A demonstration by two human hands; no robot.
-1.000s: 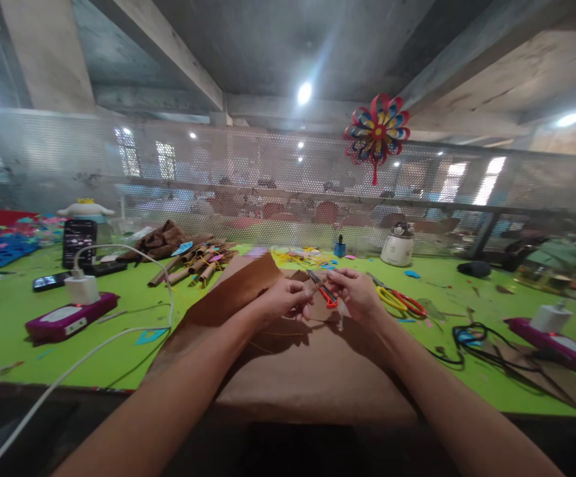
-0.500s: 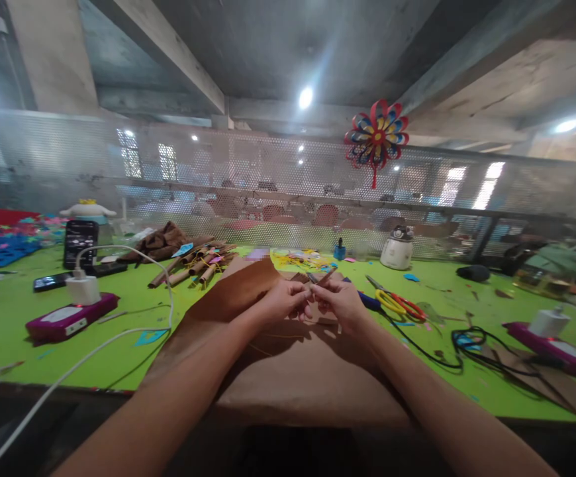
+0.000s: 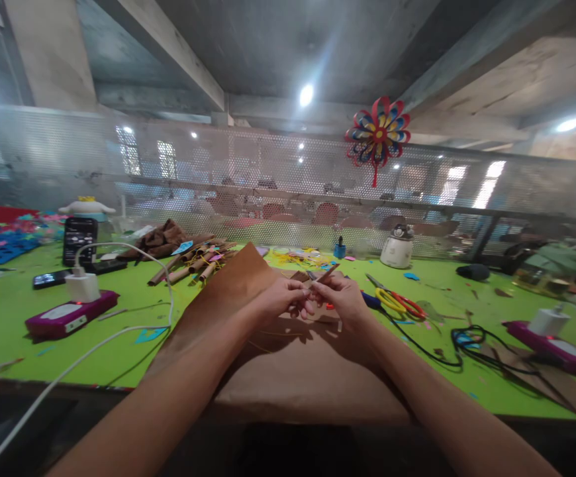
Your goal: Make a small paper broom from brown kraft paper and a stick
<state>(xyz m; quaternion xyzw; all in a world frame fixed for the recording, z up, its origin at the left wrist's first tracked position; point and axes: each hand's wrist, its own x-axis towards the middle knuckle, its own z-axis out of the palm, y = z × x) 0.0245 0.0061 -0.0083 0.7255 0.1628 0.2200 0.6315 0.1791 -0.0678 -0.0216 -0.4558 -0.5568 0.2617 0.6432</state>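
My left hand (image 3: 282, 299) and my right hand (image 3: 341, 298) meet over a big sheet of brown paper (image 3: 288, 361) on the green table (image 3: 134, 318). Between the fingertips of both hands is a thin brown paper stick (image 3: 326, 275), its far end pointing up and to the right. The two hands touch each other at the fingers. The paper's left corner (image 3: 241, 275) curls upward beside my left wrist. What lies under the hands is hidden.
Yellow and red scissors (image 3: 397, 301) lie right of my right hand. A pile of rolled brown paper sticks (image 3: 193, 262) lies at the back left. Purple power banks with white chargers sit left (image 3: 67, 315) and right (image 3: 556, 344). Black cable (image 3: 471, 341), phone (image 3: 78, 240), mesh fence behind.
My right hand moved left until it met the left hand, both now pinching the stick. The stick's far end rose and points up to the right.
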